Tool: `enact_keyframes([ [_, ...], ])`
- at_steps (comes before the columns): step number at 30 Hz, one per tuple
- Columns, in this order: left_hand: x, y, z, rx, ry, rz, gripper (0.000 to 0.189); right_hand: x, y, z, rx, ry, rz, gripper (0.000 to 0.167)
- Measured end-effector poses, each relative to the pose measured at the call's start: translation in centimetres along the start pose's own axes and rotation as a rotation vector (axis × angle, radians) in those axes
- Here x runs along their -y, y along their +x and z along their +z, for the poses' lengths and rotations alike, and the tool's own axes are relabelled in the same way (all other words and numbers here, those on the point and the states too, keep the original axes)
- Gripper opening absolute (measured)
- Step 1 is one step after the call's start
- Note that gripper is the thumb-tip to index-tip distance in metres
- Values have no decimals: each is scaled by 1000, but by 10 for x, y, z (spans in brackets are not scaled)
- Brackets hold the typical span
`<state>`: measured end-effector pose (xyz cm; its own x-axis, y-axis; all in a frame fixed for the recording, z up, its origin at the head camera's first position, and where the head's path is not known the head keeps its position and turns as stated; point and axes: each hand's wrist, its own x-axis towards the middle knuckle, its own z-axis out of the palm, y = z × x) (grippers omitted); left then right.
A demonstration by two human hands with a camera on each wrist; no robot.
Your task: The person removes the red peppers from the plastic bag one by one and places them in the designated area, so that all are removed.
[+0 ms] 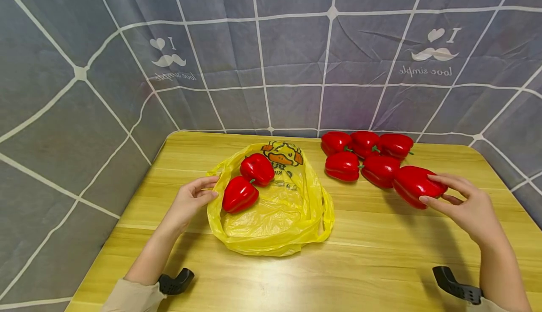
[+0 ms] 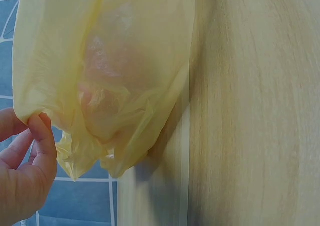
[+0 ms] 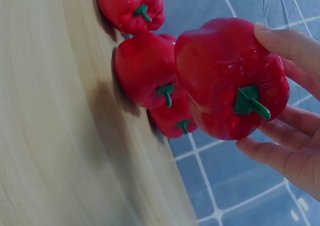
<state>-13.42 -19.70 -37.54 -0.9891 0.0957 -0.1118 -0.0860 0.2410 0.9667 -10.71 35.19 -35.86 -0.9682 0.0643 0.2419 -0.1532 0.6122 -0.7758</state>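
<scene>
A yellow plastic bag (image 1: 262, 234) lies with its mouth spread on the table, a duck print inside its far side. Two red bell peppers (image 1: 240, 195) rest within it at the left. My left hand (image 1: 192, 201) pinches the bag's left rim; in the left wrist view, thumb and finger grip the thin film (image 2: 55, 70). At the right, my right hand (image 1: 467, 206) holds another red bell pepper (image 1: 417, 186) between thumb and fingers. In the right wrist view this held pepper (image 3: 225, 75) hangs above the table, its green stem facing the camera.
Several more red bell peppers (image 1: 342, 166) lie in two rows at the back right of the wooden table (image 1: 364, 265). Behind stands a grey cloth backdrop (image 1: 292, 48) with white lines. Black wrist mounts (image 1: 177, 282) sit on both forearms.
</scene>
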Motion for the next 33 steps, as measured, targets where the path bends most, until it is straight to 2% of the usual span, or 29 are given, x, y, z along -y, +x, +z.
enact_keyframes([
  [11, 0, 0, 0, -1, -4, -4, 45, -17, -2, -4, -30, -33, 58, 47],
  [21, -1, 0, 1, 0, -11, 6, 44, -31, -2, -8, -6, -112, 195, 51],
  [33, 2, 1, 1, 0, -15, 15, 44, -48, -3, -5, -1, -146, 259, 52],
])
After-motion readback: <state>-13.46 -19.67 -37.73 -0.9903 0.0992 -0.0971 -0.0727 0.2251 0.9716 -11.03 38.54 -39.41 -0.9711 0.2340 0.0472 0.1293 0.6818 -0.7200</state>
